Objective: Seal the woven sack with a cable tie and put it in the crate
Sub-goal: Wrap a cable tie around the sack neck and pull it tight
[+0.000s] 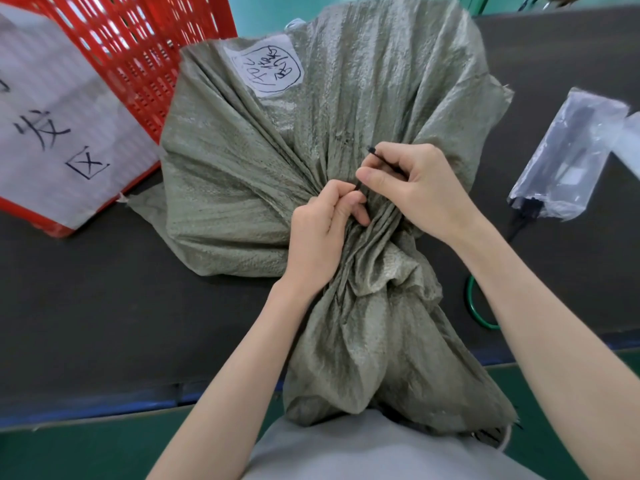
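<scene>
Pinching the tie point(375, 154), the right hand point(415, 192) meets the left hand point(318, 233), which clutches the bunched neck of the sack point(277, 150) on the table point(86, 289), its long axis running away from the person, crate point(138, 46) far-left, nearer the left hand.

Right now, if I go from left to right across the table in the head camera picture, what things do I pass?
red crate → woven sack → green ring → clear plastic bag

head camera looks steeply down, close over the table point(86, 306), facing forward.
</scene>
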A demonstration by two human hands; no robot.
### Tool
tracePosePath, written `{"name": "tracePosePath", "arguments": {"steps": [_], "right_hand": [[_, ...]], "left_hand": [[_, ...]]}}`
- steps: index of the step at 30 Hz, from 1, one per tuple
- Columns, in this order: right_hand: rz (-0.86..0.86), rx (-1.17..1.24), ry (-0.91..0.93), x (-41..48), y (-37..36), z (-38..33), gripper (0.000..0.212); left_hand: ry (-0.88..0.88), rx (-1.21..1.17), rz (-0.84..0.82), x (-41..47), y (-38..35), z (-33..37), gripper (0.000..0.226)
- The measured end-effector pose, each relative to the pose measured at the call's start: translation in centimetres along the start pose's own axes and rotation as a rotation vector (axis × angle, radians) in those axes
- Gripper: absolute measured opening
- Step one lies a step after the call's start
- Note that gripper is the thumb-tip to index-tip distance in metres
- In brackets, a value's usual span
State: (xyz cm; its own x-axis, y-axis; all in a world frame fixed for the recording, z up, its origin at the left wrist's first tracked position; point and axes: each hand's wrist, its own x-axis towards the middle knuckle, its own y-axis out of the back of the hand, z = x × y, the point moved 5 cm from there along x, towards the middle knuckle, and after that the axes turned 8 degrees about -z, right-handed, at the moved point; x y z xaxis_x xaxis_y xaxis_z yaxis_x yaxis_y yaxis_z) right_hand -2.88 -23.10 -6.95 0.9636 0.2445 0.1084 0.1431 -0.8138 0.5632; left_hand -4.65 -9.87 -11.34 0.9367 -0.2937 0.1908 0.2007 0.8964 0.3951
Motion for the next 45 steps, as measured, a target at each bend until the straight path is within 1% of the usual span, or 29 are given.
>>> {"name": "tracePosePath", "arguments": {"steps": [3, 6, 8, 10, 14, 19, 23, 27, 31, 36, 39, 43, 45], "right_hand": [[-0.015, -0.018, 0.002, 0.1, 0.1, 0.0, 0.019], [-0.03, -0.025, 0.001, 0.2, 0.1, -0.1, 0.018], [-0.02, -0.016, -0.002, 0.3, 0.3, 0.0, 0.018], [-0.001, 0.008, -0.008, 0.3, 0.4, 0.3, 0.018], [0.053, 0.032, -0.014, 0.3, 0.7, 0.5, 0.022], [0.081, 0.027, -0.008, 0.2, 0.6, 0.5, 0.023], [0.098, 0.059, 0.006, 0.0, 0.5, 0.4, 0.022], [0.083, 0.125, 0.01, -0.2, 0.3, 0.5, 0.022], [0.091, 0.24, -0.004, -0.2, 0.2, 0.8, 0.029], [0.088, 0.207, 0.051, -0.3, 0.0, 0.9, 0.036], [0.106, 0.231, 0.082, -0.3, 0.1, 0.9, 0.034], [0.181, 0.377, 0.087, -0.3, 0.1, 1.1, 0.024], [0.219, 0.372, 0.079, -0.4, 0.1, 1.2, 0.021]], "left_hand": [[0.002, 0.012, -0.003, -0.1, 0.0, 0.0, 0.019], [-0.001, 0.035, -0.012, -0.1, 0.0, 0.1, 0.01], [-0.009, 0.047, -0.017, -0.1, 0.0, 0.1, 0.006], [0.0, 0.048, -0.012, -0.5, 0.1, 0.0, 0.006], [0.035, -0.005, 0.049, -1.5, 0.6, -0.5, 0.01], [0.075, -0.087, 0.091, -1.6, 0.8, -0.7, 0.003], [0.102, -0.139, 0.102, -1.6, 0.8, -0.9, 0.005], [0.109, -0.178, 0.11, -1.6, 0.8, -1.0, 0.017], [0.123, -0.222, 0.115, -1.6, 0.8, -1.0, 0.016], [0.124, -0.247, 0.106, -1.5, 0.7, -1.1, 0.015], [0.125, -0.256, 0.103, -1.5, 0.7, -1.1, 0.018], [0.128, -0.316, 0.128, -1.5, 0.8, -1.2, 0.018], [0.124, -0.336, 0.131, -1.5, 0.8, -1.2, 0.018]]}}
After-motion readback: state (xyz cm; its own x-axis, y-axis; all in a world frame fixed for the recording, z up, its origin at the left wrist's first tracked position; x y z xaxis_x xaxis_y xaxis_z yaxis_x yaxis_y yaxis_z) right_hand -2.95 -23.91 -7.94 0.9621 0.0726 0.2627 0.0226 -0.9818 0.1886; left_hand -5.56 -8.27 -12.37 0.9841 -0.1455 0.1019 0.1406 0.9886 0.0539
